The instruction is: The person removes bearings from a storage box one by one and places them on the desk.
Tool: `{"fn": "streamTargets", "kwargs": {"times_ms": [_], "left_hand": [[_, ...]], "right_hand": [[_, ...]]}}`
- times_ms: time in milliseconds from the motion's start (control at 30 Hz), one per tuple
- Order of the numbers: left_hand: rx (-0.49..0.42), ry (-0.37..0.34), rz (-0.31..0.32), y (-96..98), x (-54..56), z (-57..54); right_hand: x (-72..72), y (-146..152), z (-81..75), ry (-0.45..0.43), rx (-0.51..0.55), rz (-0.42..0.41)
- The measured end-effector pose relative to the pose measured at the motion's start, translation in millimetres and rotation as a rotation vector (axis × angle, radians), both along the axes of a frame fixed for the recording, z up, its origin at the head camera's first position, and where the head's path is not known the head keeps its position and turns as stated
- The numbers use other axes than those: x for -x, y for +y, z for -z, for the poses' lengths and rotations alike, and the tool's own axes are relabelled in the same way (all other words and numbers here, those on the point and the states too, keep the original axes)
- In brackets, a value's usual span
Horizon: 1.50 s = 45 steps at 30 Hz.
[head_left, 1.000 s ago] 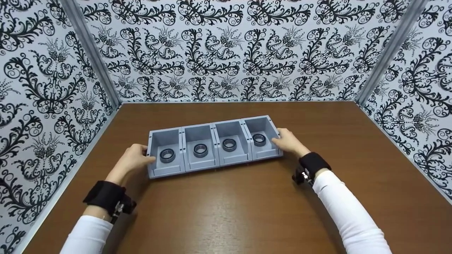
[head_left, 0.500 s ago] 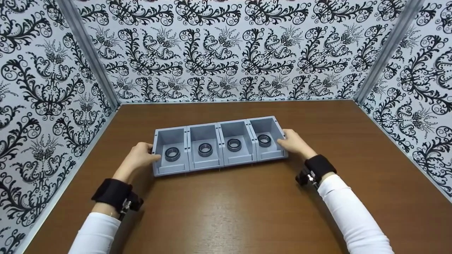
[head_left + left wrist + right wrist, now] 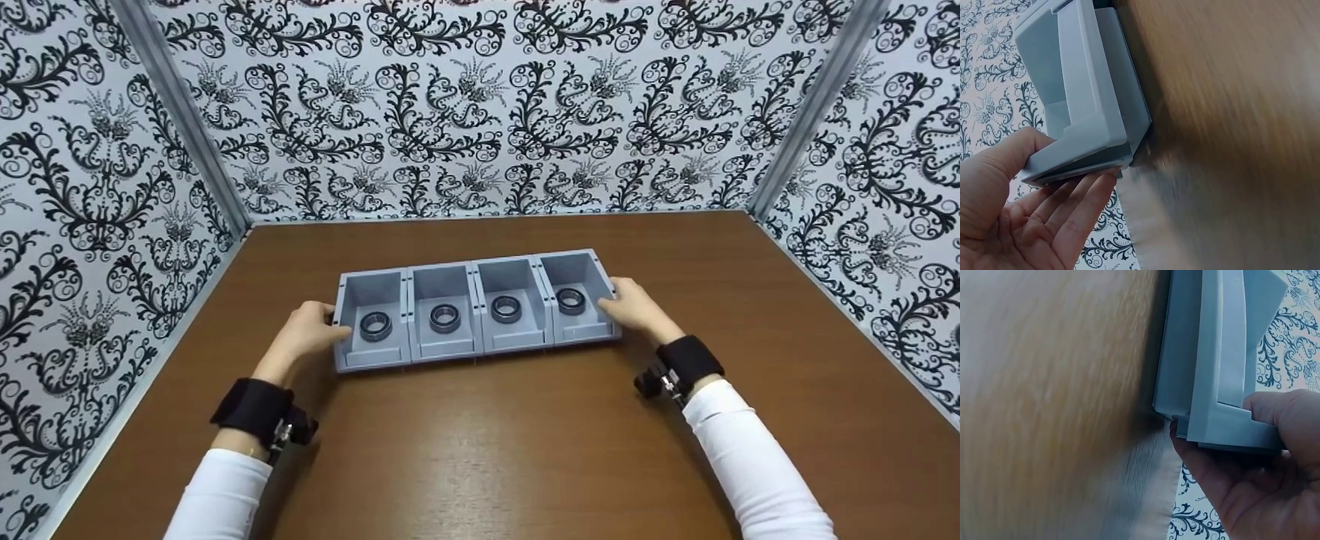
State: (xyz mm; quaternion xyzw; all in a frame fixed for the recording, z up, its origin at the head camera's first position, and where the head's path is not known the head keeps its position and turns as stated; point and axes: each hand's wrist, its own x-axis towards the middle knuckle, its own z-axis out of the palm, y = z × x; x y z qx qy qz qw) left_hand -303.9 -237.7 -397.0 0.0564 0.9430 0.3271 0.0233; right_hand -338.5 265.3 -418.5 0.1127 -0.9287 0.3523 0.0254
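Observation:
A row of several joined grey plastic bins [image 3: 447, 349] stands slightly slanted in the middle of the table, its right end farther back. Every bin has one dark ball bearing [image 3: 376, 337] lying flat inside. My left hand [image 3: 306, 330] grips the left end wall, with the thumb over the rim and the fingers against the outside. At the opposite end my right hand [image 3: 637, 306] holds the wall the same way. The left wrist view shows the fingertips [image 3: 1107, 172] at the bin's lower outer edge. Whether the row touches the table cannot be told.
The brown wooden table [image 3: 465, 442] reaches back to a patterned wall [image 3: 465, 112]. Patterned side panels [image 3: 82, 247] with grey corner posts [image 3: 184, 120] bound it left and right. Each wrist wears a black strap [image 3: 253, 409] with a small camera.
Both hands have moved the bin row to the right across the head view, and its slant has lessened a little. The bearings remain in their bins, and both grips are unchanged.

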Motion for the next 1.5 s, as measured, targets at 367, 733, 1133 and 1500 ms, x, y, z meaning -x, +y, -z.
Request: {"fn": "streamTargets", "kwargs": {"times_ms": [367,733,1133,1500], "left_hand": [[-0.045,-0.031,-0.025,9.2,1.3,1.8],[-0.070,-0.032,-0.034,20.2,3.1,2.5],[-0.111,-0.027,-0.032,28.6,3.7,6.8],[-0.113,0.007,-0.018,33.4,5.4,8.9]], "right_hand": [[-7.3,9.1,-1.3,-0.002,-0.009,0.000],[-11.0,19.3,-1.3,-0.006,0.008,0.009],[-18.5,29.4,-2.5,-0.014,0.020,0.017],[-22.2,35.5,-3.1,-0.005,-0.009,0.024]]}}
